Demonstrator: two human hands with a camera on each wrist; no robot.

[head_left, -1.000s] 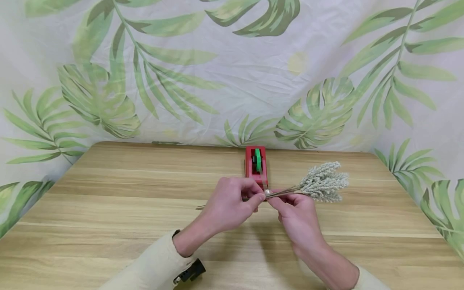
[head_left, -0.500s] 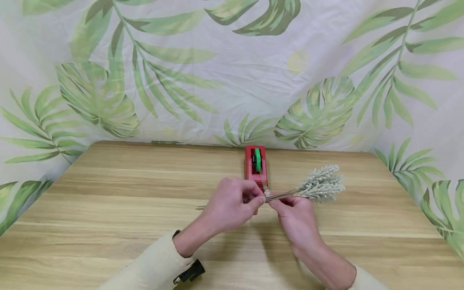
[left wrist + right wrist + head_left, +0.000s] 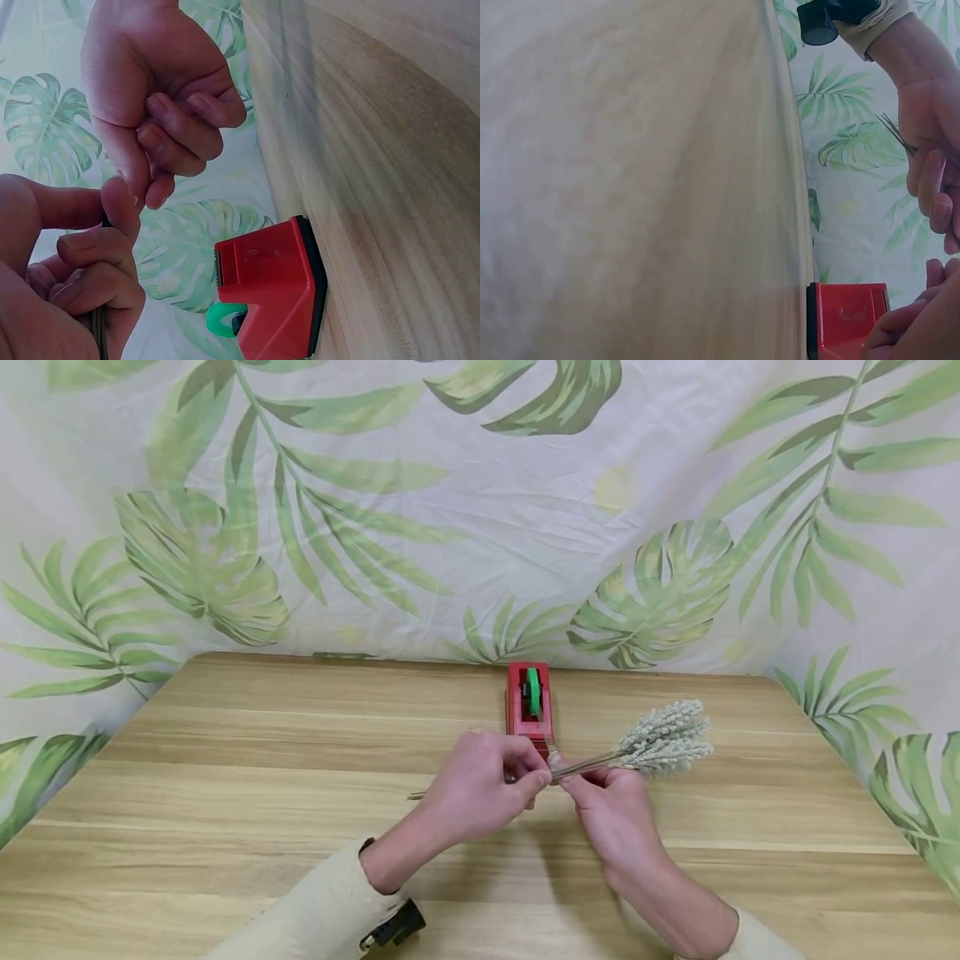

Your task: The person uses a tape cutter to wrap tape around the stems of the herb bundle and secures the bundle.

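L hand had the stems of the flower bunch in curled fingers, thumb & index pinching; R hand pinched the bunch just beside it, on the bloom side, prob. w/ tape under a fingertip, tho couldn't tell for sure. Bunch ran crosswise thru both hands, up off the table, stem ends poking out past L hand.

Handling (my guess): v. light; stems thin, stiff-ish, apt to roll on each other or snap if bent hard; blooms dry, crumbly, prob. shed if squeezed. Best hold = mid-stem, bundled snug, clear of blooms.

Just beyond the fingertips, clear tape led to the dispenser; prob. sticky, easy to crease, & it limited any pull-away. Next out: red tape dispenser on the table, green roll in its well, toothed edge on the hands' side, so main snag/scratch risk. Farthest: leaf-print cloth behind the table's far edge, well apart, not in the way.
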